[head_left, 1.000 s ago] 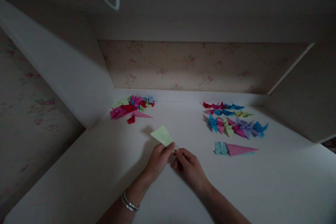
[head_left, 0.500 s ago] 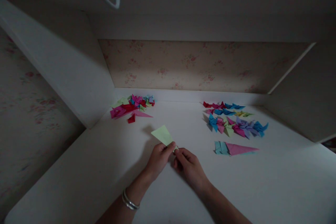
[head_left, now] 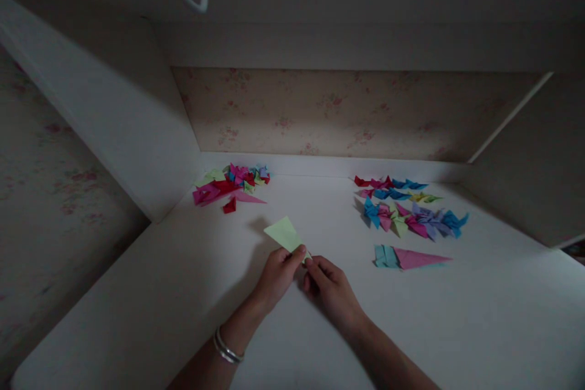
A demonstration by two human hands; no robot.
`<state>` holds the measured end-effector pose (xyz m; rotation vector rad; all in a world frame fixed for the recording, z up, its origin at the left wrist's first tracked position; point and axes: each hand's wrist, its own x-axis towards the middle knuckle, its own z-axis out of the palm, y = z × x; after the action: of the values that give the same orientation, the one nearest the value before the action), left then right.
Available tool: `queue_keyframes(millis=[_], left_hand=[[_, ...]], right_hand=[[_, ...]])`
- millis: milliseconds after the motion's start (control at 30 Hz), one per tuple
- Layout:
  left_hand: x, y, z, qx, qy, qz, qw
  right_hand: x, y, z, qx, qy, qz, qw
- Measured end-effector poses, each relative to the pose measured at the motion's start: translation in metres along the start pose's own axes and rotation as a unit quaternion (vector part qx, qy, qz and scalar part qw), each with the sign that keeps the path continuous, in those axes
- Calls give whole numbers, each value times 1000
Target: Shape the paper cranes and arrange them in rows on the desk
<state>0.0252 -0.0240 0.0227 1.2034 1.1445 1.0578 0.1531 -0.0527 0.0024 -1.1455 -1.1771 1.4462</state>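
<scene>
A pale green folded paper (head_left: 283, 233) juts up and away from my fingers over the middle of the white desk (head_left: 137, 304). My left hand (head_left: 276, 274) pinches its near corner, and silver bangles circle that wrist. Fingertip to fingertip with it, my right hand (head_left: 329, 287) pinches the same corner from the right. A pink paper triangle (head_left: 418, 258) lies flat to the right, overlapping light blue folded pieces (head_left: 384, 256).
A pile of small folded papers (head_left: 231, 186), mostly pink and red, lies at the back left. Rows of folded paper shapes (head_left: 409, 210) in blue, pink, green and purple lie at the back right. White side panels close in the desk.
</scene>
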Motion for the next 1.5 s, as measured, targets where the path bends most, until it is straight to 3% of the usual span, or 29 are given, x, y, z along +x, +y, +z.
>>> queue_keyframes(millis=[267,433,533,667,833,933,1033,1200,1500], left_hand=[[3,-11,-2,28,1,7,1000],[0,-6,1,35,-42,22,998],[-3,-3,2,46,-69,28,996],[-4,-6,-1,42,-97,24,994],[-2,-11,-1,80,-116,21,990],[-1,-11,0,100,-123,25,987],[0,-12,0,104,-124,19,987],[1,-14,-1,97,-126,2,987],[-1,-10,0,81,-126,-20,988]], right_hand=[[1,1,-1,29,8,-17,999],[3,2,2,11,39,-54,998],[2,-10,-11,-37,42,-72,996],[-3,-42,-64,-110,38,-77,990],[-14,-82,-169,-179,39,10,983],[-21,-92,-230,-260,27,40,964],[-26,-95,-275,-321,42,80,943],[-29,-100,-308,-334,-28,133,933],[-17,-96,-320,-340,-50,161,925]])
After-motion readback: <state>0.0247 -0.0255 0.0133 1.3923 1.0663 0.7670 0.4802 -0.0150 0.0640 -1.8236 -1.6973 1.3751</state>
